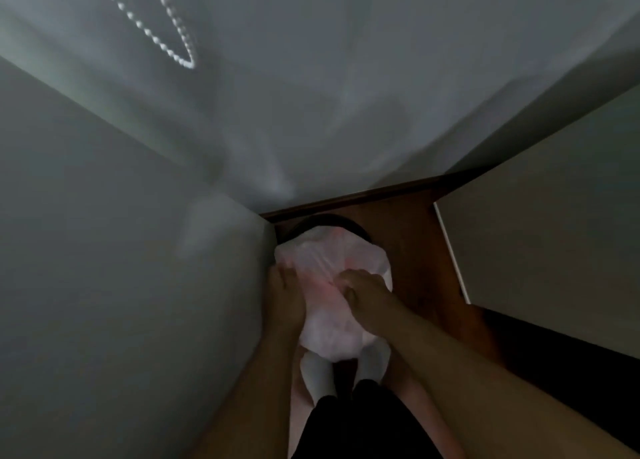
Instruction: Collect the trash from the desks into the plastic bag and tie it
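A pale pink plastic bag, full and crumpled, sits in a narrow gap at floor level, over a dark round bin rim. My left hand lies on the bag's left side with fingers spread. My right hand grips a bunch of the plastic near the bag's middle. The bag's contents are hidden. The picture is dim and blurred.
A grey wall stands close on the left. A grey desk panel closes the right side. Brown wooden floor runs between them. My feet in white socks stand just below the bag. A bead cord hangs at the top left.
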Available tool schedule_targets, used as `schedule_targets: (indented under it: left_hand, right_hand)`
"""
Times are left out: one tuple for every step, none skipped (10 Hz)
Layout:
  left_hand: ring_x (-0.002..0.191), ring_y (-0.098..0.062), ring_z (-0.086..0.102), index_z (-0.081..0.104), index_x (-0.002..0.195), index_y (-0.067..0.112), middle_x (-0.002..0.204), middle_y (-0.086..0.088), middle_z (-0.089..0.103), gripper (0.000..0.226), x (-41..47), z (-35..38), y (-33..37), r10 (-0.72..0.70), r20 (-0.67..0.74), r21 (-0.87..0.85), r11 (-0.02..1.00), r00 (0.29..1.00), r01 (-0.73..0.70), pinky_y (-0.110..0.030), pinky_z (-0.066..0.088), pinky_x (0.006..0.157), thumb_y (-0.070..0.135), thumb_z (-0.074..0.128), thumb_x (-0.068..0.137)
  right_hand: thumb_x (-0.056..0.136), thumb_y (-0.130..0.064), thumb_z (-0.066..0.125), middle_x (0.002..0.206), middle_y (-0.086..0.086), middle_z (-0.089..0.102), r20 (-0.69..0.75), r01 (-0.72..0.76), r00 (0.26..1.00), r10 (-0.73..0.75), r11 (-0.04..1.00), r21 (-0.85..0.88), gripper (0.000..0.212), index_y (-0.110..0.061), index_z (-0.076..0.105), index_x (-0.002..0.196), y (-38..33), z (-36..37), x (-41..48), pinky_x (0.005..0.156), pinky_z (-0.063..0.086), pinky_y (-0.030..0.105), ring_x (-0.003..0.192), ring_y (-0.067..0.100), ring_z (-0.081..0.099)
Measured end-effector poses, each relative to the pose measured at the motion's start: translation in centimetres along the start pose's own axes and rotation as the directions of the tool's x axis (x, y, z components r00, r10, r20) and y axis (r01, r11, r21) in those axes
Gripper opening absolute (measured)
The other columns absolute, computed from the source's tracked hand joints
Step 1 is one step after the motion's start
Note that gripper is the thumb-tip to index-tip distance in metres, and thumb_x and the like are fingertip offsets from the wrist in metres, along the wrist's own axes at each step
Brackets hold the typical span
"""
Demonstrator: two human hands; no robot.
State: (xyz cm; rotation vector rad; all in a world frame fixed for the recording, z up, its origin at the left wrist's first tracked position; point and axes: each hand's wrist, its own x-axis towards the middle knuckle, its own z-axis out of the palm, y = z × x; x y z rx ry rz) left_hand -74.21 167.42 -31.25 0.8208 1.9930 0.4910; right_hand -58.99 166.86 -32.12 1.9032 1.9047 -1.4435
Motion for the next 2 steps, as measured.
schedule_targets:
  left_hand:
    - [0.091,-0.021,0.051,0.051,0.098,0.013,0.096,-0.004,0.054,0.027,0.6,-1.5,0.5,-0.009,-0.015,0.061,0.998,1.000,0.010,-0.027,0.034,0.074,0.032,0.034,0.106]
    - [0.094,-0.025,0.056,0.056,0.101,0.007,0.099,-0.008,0.059,0.034,-0.1,-2.5,2.0,0.048,0.008,0.048,0.998,0.999,-0.048,-0.030,0.040,0.074,0.032,0.034,0.106]
  right_hand:
    - [0.102,-0.028,0.041,0.143,0.014,0.046,0.013,-0.086,0.996,0.087,0.994,-0.075,0.045,-0.011,0.040,0.143,0.6,-1.2,-0.1,0.109,0.031,0.033,0.128,0.030,0.043]
    - [0.101,-0.033,0.042,0.138,0.015,0.047,-0.005,-0.109,0.994,0.109,0.992,-0.068,0.043,-0.015,0.044,0.139,-0.2,-3.4,-0.8,0.102,0.039,0.035,0.124,0.031,0.045]
